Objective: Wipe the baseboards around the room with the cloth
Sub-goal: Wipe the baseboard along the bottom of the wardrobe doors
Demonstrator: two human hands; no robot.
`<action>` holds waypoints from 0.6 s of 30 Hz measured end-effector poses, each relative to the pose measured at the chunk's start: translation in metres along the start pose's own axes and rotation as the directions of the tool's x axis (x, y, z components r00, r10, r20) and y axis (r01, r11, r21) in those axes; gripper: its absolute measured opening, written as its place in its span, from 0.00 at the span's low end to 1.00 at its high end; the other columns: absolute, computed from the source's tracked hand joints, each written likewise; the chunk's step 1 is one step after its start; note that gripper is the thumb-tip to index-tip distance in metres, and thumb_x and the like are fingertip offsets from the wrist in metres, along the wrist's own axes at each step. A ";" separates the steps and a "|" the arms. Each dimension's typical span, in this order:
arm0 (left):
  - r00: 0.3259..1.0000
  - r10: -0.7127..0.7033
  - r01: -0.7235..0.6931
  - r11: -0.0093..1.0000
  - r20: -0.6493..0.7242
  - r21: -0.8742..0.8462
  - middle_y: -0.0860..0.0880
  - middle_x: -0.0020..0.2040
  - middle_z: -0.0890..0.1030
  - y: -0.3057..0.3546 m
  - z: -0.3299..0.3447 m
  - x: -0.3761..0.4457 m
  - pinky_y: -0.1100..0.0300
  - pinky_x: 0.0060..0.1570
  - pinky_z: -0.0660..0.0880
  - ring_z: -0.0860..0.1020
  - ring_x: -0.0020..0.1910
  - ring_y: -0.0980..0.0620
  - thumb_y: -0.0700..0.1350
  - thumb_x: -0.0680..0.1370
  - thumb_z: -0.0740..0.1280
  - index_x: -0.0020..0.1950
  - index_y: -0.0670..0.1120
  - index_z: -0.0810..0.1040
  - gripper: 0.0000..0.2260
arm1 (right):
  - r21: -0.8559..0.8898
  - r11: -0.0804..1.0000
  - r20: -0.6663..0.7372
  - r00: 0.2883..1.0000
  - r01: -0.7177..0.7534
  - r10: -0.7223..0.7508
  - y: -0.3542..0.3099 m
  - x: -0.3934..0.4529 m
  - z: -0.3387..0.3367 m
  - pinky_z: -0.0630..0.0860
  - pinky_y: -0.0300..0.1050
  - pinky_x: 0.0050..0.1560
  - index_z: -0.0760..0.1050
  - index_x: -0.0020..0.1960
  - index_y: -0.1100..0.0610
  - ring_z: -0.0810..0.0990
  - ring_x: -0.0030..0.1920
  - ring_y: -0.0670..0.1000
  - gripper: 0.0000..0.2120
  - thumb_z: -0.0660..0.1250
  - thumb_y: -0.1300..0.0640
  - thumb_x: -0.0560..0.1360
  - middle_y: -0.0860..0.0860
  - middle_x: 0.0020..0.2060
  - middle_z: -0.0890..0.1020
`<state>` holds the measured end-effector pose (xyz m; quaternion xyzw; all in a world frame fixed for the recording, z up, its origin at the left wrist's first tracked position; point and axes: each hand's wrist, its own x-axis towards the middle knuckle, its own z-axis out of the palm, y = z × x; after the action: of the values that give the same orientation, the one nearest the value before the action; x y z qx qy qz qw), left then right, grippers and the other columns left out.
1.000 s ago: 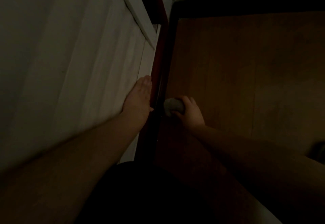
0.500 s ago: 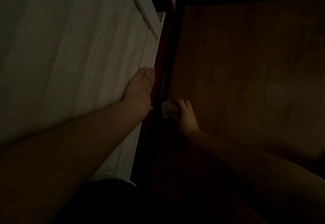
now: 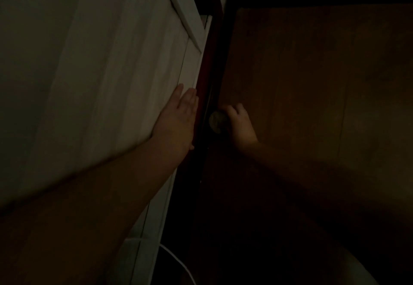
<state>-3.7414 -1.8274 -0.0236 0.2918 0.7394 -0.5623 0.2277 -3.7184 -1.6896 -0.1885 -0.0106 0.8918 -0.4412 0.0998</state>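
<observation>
- Dim light; looking down along the wall [image 3: 93, 79].
- My left hand [image 3: 176, 121] lies flat on the wall, fingers straight — just beside the baseboard [image 3: 206, 61].
- My right hand [image 3: 241, 123] grips the balled cloth [image 3: 217, 121] — cloth touching the baseboard, low by the floor [image 3: 312, 105].

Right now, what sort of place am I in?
Probably a dim room in a home, down at floor level: a wooden floor, a pale wall and a dark baseboard where the right hand holds a cloth.
</observation>
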 end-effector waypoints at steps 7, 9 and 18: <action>1.000 0.024 -0.024 1.000 0.006 -0.014 0.35 0.79 0.41 -0.001 -0.001 0.001 0.35 0.72 0.35 0.40 0.79 0.38 0.73 0.77 0.49 0.77 0.32 0.37 0.50 | -0.129 0.970 -0.120 0.974 -0.207 0.192 0.000 0.101 -0.044 0.68 0.54 0.66 0.64 0.73 0.55 0.70 0.65 0.63 0.24 0.61 0.66 0.79 0.62 0.67 0.67; 1.000 0.026 -0.026 1.000 0.000 -0.010 0.35 0.79 0.41 -0.001 0.000 0.001 0.34 0.72 0.35 0.40 0.79 0.38 0.72 0.77 0.49 0.77 0.33 0.37 0.49 | -0.137 0.953 -0.135 0.958 -0.271 0.253 -0.003 0.125 -0.058 0.70 0.55 0.67 0.63 0.73 0.55 0.71 0.65 0.63 0.24 0.61 0.66 0.79 0.62 0.68 0.67; 0.999 0.018 -0.019 1.000 0.035 0.008 0.36 0.79 0.40 -0.002 -0.005 -0.001 0.36 0.74 0.35 0.40 0.79 0.39 0.72 0.78 0.49 0.77 0.33 0.36 0.49 | 0.067 0.993 -0.092 0.991 -0.093 0.099 0.009 0.055 -0.055 0.67 0.42 0.58 0.68 0.71 0.55 0.74 0.61 0.59 0.24 0.69 0.59 0.76 0.59 0.63 0.71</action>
<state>-3.7418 -1.8232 -0.0200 0.2897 0.7302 -0.5684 0.2446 -3.7824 -1.6464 -0.1726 0.0564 0.8806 -0.4638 0.0786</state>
